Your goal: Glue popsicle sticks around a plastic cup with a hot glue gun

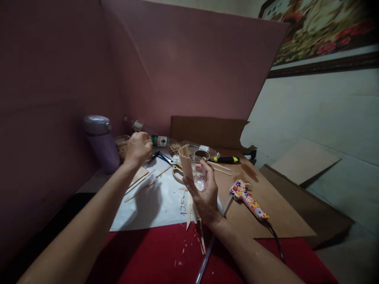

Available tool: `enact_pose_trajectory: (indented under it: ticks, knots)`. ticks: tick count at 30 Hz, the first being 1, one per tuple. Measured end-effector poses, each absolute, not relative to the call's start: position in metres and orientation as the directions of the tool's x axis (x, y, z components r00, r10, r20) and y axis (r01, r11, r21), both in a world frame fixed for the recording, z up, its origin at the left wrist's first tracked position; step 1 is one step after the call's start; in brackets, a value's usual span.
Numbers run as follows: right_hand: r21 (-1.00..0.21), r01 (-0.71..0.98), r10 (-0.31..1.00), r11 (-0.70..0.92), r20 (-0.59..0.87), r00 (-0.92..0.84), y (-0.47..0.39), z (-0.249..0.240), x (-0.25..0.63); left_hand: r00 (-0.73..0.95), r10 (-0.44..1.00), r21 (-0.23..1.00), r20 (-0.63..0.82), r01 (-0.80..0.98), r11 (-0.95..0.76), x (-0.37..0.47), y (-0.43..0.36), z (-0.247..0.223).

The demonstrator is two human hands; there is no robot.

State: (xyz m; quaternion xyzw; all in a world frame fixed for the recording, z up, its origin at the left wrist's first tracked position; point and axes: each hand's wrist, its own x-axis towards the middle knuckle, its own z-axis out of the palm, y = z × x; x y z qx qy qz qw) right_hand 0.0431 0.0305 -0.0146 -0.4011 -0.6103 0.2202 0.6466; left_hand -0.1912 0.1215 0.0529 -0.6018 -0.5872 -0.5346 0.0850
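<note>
My right hand (207, 195) is wrapped round a clear plastic cup (199, 173) at the middle of the view. Wooden craft sticks (186, 163) stand side by side along the cup's left side, under my thumb. Farther left, my left hand (138, 150) is raised with its fingers curled together, near a container (122, 144) of wooden pieces; whatever its fingertips hold is hidden. Gold-handled scissors (177, 172) lie between the hands. Loose sticks (139, 182) rest on the white sheet (148, 211) below my left hand.
A purple flask (103, 148) stands at the left. A floral glue gun (248, 199) lies on brown cardboard (280, 213) at the right, its cord running forward. Behind are a tape roll (202, 155), a black-and-yellow cutter (226, 159) and plastic bottles (160, 141). A glue stick (205, 260) crosses the red cloth (160, 252).
</note>
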Motion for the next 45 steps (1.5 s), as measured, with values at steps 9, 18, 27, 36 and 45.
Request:
enact_pose_trajectory:
  ticks: [9, 18, 27, 36, 45]
  knots:
    - [-0.798, 0.191, 0.780, 0.572, 0.601, 0.173, 0.030, -0.014, 0.043, -0.063, 0.849, 0.312, 0.525, 0.942, -0.123, -0.227, 0.147, 0.052]
    - [-0.802, 0.023, 0.754, 0.597, 0.571, 0.325, 0.035, -0.009, 0.045, 0.249, 0.730, -0.107, 0.637, 0.966, -0.236, -0.168, 0.086, 0.052]
    - [-0.834, -0.006, 0.738, 0.551, 0.484, 0.470, 0.043, -0.002, 0.052, 0.495, 0.186, -0.308, 0.849, 0.749, -0.586, -0.122, 0.031, 0.037]
    - [-0.823, 0.032, 0.732, 0.567, 0.522, 0.439, 0.046, -0.010, 0.051, 0.222, 0.191, -0.021, 0.956, 0.703, -0.711, -0.126, 0.024, 0.024]
    - [-0.825, 0.007, 0.717, 0.566, 0.496, 0.489, 0.053, -0.008, 0.057, 0.236, 0.149, -0.024, 0.960, 0.600, -0.800, -0.110, 0.003, 0.020]
